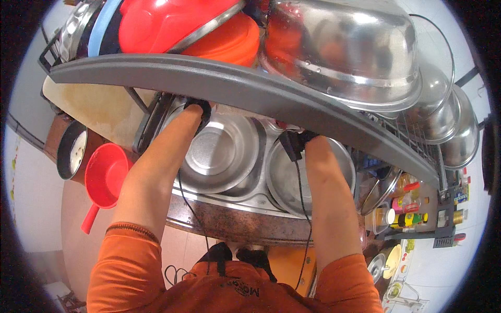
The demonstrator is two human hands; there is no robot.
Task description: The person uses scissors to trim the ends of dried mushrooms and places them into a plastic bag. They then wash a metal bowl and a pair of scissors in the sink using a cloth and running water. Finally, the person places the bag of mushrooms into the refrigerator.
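Both my forearms reach forward under the grey dish rack shelf [235, 78]. My left hand is hidden behind that shelf beyond the wrist, which wears a black strap with a cable. A round metal basin [213, 150] sits in the sink near it. The shelf also hides my right hand past its strapped, cabled wrist. Below that wrist, a second wide, round metal vessel [287, 176] rests over the right side of the steel sink. What either hand touches cannot be seen.
On the shelf stand a red bowl [156, 23], an orange bowl [235, 39] and a large steel pot [344, 51]. A red dipper [105, 176] and a dark pan [72, 156] lie left. Bottles, including a yellow-labelled one [407, 220], stand at right. A brown counter edge [242, 221] runs before me.
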